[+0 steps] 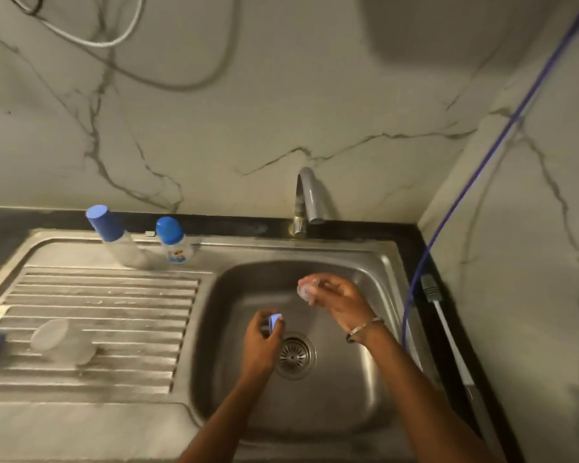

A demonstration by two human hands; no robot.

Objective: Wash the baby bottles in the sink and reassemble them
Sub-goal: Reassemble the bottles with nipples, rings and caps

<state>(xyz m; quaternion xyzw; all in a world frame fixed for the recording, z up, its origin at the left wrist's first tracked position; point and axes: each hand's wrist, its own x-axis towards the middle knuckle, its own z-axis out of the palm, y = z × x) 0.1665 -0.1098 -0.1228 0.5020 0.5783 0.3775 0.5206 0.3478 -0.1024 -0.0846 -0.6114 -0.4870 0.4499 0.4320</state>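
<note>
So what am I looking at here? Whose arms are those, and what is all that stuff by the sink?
Those arms belong to a person wearing a camera on their head, so you see what they see, looking down at a shiny steel sink. The left hand holds a small blue plastic piece. The right hand holds a small clear piece, too blurry to name. Behind it stands a grey tap; I cannot see water running. On the ridged draining board, two bottles with blue caps stand at the back: a tall clear one and a shorter one with a label. Nearer, a clear plastic bottle body lies on its side.
</note>
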